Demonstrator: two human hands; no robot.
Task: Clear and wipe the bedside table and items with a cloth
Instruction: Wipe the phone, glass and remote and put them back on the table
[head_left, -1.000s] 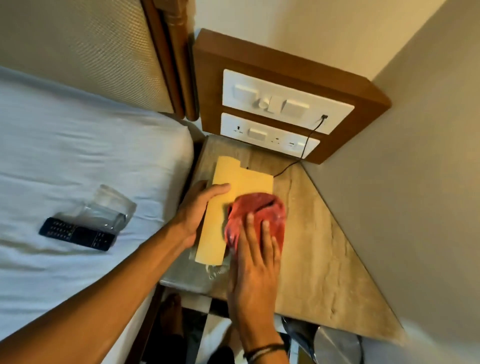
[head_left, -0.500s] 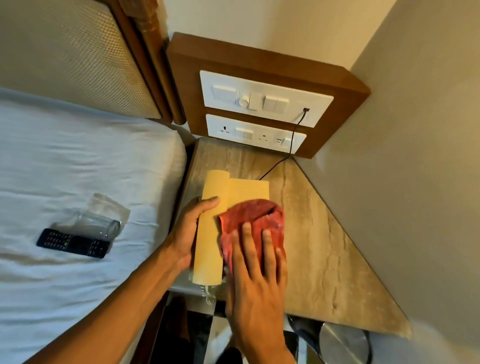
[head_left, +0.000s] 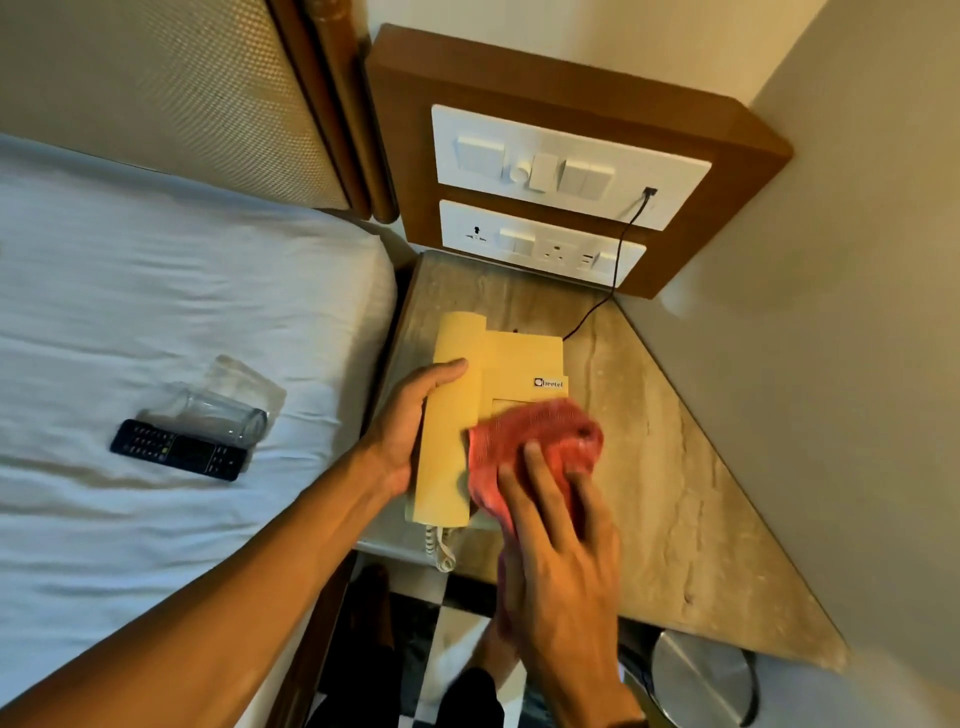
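A cream corded telephone (head_left: 519, 358) sits on the stone-topped bedside table (head_left: 675, 467), handset on its left side. My left hand (head_left: 410, 421) grips the handset's left edge, thumb on top. My right hand (head_left: 561, 540) presses flat on a red cloth (head_left: 535, 436) that covers the phone's lower right part. The keypad is hidden under the cloth. A coiled cord (head_left: 441, 551) hangs off the table's front edge.
On the white bed (head_left: 156, 312) lie a black remote (head_left: 176, 457) and a clear glass (head_left: 218, 415) on its side. A wooden switch and socket panel (head_left: 566, 171) stands behind the table, with a black cable (head_left: 618, 270) plugged in. A round metal lid (head_left: 701, 675) shows below right.
My right hand has slid the red cloth down and toward me over the phone, uncovering its upper part and logo. My left hand stays on the handset.
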